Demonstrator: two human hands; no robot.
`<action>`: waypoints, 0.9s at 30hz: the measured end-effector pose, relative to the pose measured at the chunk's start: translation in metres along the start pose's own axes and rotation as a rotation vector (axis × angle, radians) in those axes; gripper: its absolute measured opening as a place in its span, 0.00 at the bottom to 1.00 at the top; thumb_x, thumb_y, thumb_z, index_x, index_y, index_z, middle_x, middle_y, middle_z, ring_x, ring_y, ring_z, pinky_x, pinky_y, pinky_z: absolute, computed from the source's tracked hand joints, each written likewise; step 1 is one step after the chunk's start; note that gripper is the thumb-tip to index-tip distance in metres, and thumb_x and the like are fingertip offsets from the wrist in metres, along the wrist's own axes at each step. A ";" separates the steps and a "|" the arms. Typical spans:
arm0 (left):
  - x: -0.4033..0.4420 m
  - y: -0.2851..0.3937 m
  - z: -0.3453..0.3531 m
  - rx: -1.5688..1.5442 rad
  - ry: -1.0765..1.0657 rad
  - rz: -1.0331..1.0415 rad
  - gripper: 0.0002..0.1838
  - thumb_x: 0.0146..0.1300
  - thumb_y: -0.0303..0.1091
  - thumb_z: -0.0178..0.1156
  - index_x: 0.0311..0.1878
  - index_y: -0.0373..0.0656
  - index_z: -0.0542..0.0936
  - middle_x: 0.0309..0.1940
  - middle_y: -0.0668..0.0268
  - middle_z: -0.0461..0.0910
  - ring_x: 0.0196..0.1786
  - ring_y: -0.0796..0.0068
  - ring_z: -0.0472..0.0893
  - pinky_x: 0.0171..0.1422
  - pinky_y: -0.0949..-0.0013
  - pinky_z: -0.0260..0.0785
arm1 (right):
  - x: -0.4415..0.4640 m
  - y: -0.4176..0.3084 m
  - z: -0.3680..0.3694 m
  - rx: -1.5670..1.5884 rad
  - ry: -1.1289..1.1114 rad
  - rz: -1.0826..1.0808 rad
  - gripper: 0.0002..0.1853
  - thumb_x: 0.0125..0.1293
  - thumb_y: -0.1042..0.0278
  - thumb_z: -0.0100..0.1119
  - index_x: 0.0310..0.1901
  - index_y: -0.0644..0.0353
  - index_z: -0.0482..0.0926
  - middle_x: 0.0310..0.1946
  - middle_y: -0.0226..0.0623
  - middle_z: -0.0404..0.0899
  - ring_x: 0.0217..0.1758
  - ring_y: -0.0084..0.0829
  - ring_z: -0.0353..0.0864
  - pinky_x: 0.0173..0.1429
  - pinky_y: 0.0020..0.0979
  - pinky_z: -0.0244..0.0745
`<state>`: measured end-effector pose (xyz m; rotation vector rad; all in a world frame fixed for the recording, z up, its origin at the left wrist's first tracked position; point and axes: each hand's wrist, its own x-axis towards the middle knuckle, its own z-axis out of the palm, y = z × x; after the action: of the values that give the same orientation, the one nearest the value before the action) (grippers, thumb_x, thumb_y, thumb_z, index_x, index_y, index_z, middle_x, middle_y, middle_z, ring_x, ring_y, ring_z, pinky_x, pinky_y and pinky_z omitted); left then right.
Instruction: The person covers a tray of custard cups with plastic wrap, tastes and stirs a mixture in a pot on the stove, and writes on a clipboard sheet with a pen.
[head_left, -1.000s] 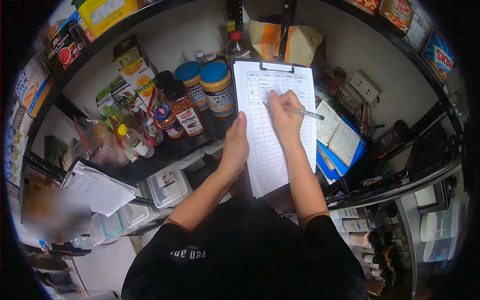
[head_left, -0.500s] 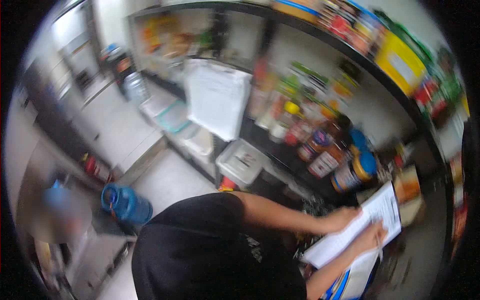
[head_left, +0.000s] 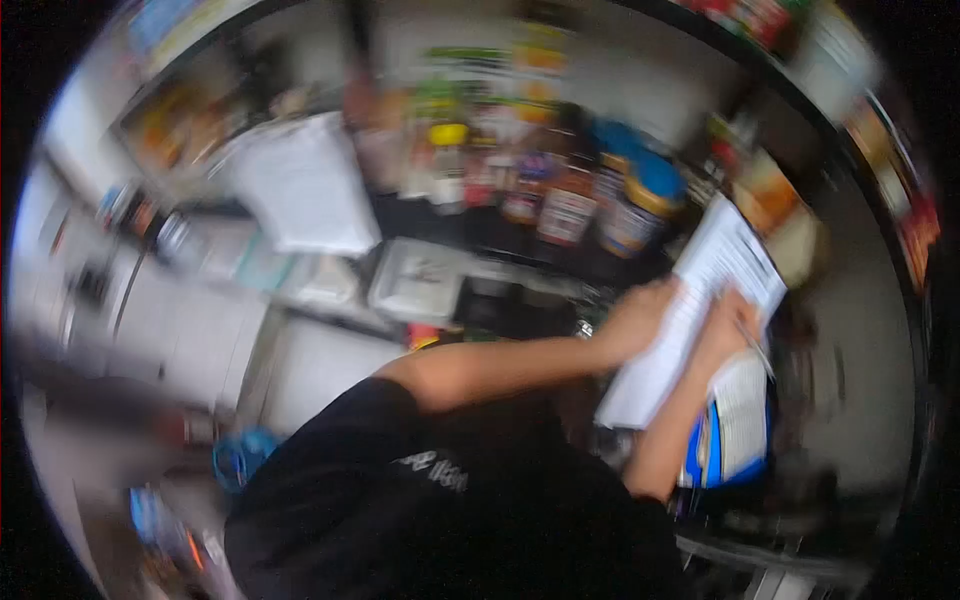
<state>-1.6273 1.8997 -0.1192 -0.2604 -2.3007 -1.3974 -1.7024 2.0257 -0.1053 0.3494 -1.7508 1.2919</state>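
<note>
A stack of printed white paper sheets (head_left: 650,375) lies slanted in front of me at the right, with a dark strip at its upper end. My left hand (head_left: 640,318) is closed at the left edge of the sheets, its fingers blurred. Lower on the right, my right hand (head_left: 722,330) rests over the sheets, fingers closed around a thin pen (head_left: 757,352). Beneath the right wrist is a blue and white package (head_left: 740,425).
Jars with blue lids (head_left: 650,190) and several bottles line the dark shelf. Left of them are a lidded white container (head_left: 418,280) and hanging or propped white sheets (head_left: 305,185). A blue gas cylinder (head_left: 243,458) stands on the floor at left.
My view has swung to the right, so the shelf items shift left and up in the picture. Both hands stay at the sheets, and the pen remains in the right one.
</note>
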 end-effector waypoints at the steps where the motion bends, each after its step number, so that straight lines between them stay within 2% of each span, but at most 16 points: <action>1: -0.002 0.012 -0.001 -0.217 0.171 0.031 0.21 0.72 0.40 0.35 0.46 0.31 0.73 0.40 0.43 0.75 0.43 0.43 0.75 0.49 0.52 0.66 | 0.004 -0.004 -0.006 0.014 -0.047 0.014 0.09 0.55 0.72 0.63 0.22 0.63 0.74 0.19 0.34 0.73 0.25 0.26 0.70 0.32 0.28 0.66; 2: -0.002 0.012 -0.001 0.015 0.216 0.125 0.23 0.72 0.42 0.35 0.43 0.30 0.73 0.36 0.42 0.75 0.42 0.44 0.75 0.48 0.52 0.65 | 0.003 0.002 -0.006 0.104 -0.052 0.063 0.09 0.54 0.73 0.62 0.21 0.62 0.73 0.18 0.32 0.72 0.24 0.24 0.69 0.31 0.28 0.65; 3: 0.001 0.021 -0.009 -0.069 0.042 -0.153 0.25 0.72 0.45 0.35 0.44 0.30 0.75 0.40 0.42 0.76 0.45 0.46 0.75 0.52 0.56 0.65 | 0.008 -0.014 -0.009 0.019 -0.045 -0.003 0.14 0.57 0.76 0.60 0.18 0.61 0.68 0.17 0.29 0.70 0.23 0.18 0.66 0.27 0.23 0.61; 5: 0.008 0.033 -0.010 -0.393 -0.024 -0.378 0.28 0.72 0.48 0.35 0.47 0.30 0.75 0.45 0.44 0.76 0.49 0.51 0.76 0.56 0.61 0.64 | 0.008 -0.026 -0.011 0.280 -0.024 0.264 0.15 0.58 0.75 0.60 0.17 0.59 0.66 0.14 0.27 0.68 0.21 0.16 0.64 0.24 0.22 0.59; 7: 0.009 0.018 0.003 -0.457 0.036 -0.338 0.29 0.72 0.49 0.36 0.51 0.28 0.73 0.48 0.47 0.77 0.51 0.58 0.76 0.58 0.65 0.62 | 0.006 -0.014 -0.010 0.281 -0.012 0.226 0.16 0.59 0.75 0.60 0.17 0.58 0.65 0.14 0.25 0.67 0.19 0.13 0.61 0.22 0.20 0.57; 9: 0.003 0.022 0.002 -0.516 0.012 -0.379 0.30 0.72 0.49 0.36 0.51 0.26 0.72 0.47 0.50 0.78 0.51 0.64 0.75 0.58 0.67 0.62 | 0.007 -0.037 -0.017 0.351 -0.022 0.220 0.17 0.59 0.76 0.60 0.17 0.58 0.64 0.14 0.24 0.67 0.19 0.12 0.61 0.22 0.20 0.56; 10: 0.004 0.030 -0.001 -0.548 -0.022 -0.449 0.30 0.72 0.49 0.36 0.52 0.26 0.71 0.47 0.52 0.77 0.51 0.68 0.74 0.58 0.69 0.62 | 0.006 -0.029 -0.019 0.278 -0.065 0.251 0.15 0.58 0.73 0.61 0.18 0.61 0.67 0.14 0.29 0.71 0.20 0.15 0.66 0.24 0.22 0.62; 15: 0.003 0.048 -0.004 -0.601 -0.028 -0.392 0.29 0.73 0.47 0.34 0.56 0.27 0.69 0.49 0.54 0.76 0.51 0.70 0.74 0.57 0.70 0.63 | 0.006 -0.018 -0.017 0.340 -0.041 0.270 0.16 0.58 0.72 0.61 0.18 0.62 0.67 0.12 0.30 0.70 0.18 0.15 0.64 0.22 0.23 0.61; 18: 0.002 0.047 -0.004 -0.633 -0.030 -0.395 0.29 0.73 0.48 0.35 0.56 0.27 0.69 0.50 0.54 0.75 0.51 0.69 0.74 0.58 0.70 0.62 | 0.005 -0.019 -0.016 0.292 -0.052 0.205 0.16 0.58 0.72 0.62 0.18 0.61 0.66 0.13 0.29 0.69 0.18 0.15 0.65 0.22 0.22 0.61; 20: 0.002 0.053 -0.006 -0.638 -0.031 -0.389 0.29 0.73 0.48 0.35 0.57 0.27 0.68 0.51 0.53 0.74 0.52 0.69 0.74 0.59 0.70 0.62 | 0.007 -0.023 -0.016 0.523 -0.051 0.335 0.17 0.60 0.74 0.59 0.18 0.58 0.64 0.14 0.24 0.67 0.20 0.12 0.60 0.23 0.19 0.56; 24: 0.000 0.058 -0.007 -0.651 -0.026 -0.415 0.29 0.73 0.48 0.35 0.58 0.28 0.67 0.52 0.53 0.74 0.53 0.69 0.73 0.59 0.69 0.62 | 0.006 -0.020 -0.015 0.385 -0.070 0.229 0.16 0.60 0.74 0.59 0.18 0.58 0.64 0.14 0.24 0.67 0.20 0.12 0.61 0.23 0.19 0.56; 26: 0.000 0.061 -0.008 -0.665 -0.029 -0.432 0.29 0.73 0.49 0.35 0.58 0.28 0.66 0.53 0.54 0.73 0.53 0.69 0.73 0.59 0.69 0.62 | 0.007 -0.021 -0.015 0.475 -0.060 0.274 0.16 0.59 0.72 0.61 0.19 0.61 0.65 0.13 0.30 0.70 0.19 0.16 0.67 0.23 0.23 0.63; 27: -0.001 0.059 -0.008 -0.663 -0.029 -0.432 0.29 0.73 0.49 0.35 0.58 0.28 0.66 0.53 0.54 0.73 0.53 0.69 0.73 0.59 0.69 0.62 | 0.007 -0.022 -0.015 0.476 -0.060 0.275 0.16 0.59 0.72 0.61 0.19 0.61 0.65 0.13 0.30 0.70 0.19 0.16 0.67 0.23 0.23 0.63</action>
<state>-1.6021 1.9209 -0.0691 0.0332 -1.9045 -2.3662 -1.6837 2.0319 -0.0861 0.4264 -1.5625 1.9200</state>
